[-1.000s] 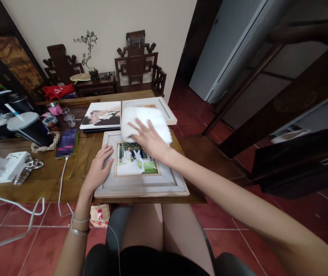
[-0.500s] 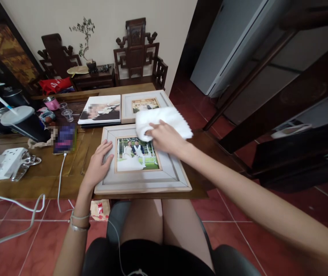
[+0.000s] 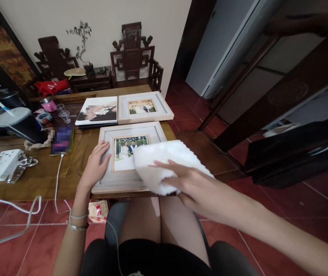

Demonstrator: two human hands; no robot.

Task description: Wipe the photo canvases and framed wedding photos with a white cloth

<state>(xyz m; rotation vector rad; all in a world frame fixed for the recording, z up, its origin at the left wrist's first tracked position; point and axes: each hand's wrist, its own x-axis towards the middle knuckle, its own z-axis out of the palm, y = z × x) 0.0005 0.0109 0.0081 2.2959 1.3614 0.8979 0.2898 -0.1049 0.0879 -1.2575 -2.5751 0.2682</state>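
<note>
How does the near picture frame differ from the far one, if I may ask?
The near frame looks larger than the far frame. The left hand rests on the near frame and a white cloth under the right hand covers its corner; the far frame is untouched. Both are pale, flat.

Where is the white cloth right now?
Head view, centre: the white cloth lies over the near right corner of the nearest picture frame, under the right hand.

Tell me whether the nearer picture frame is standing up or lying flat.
Lying flat, face up: the nearer frame rests on the table, left hand on its border, right hand holding a white cloth over its corner.
</note>
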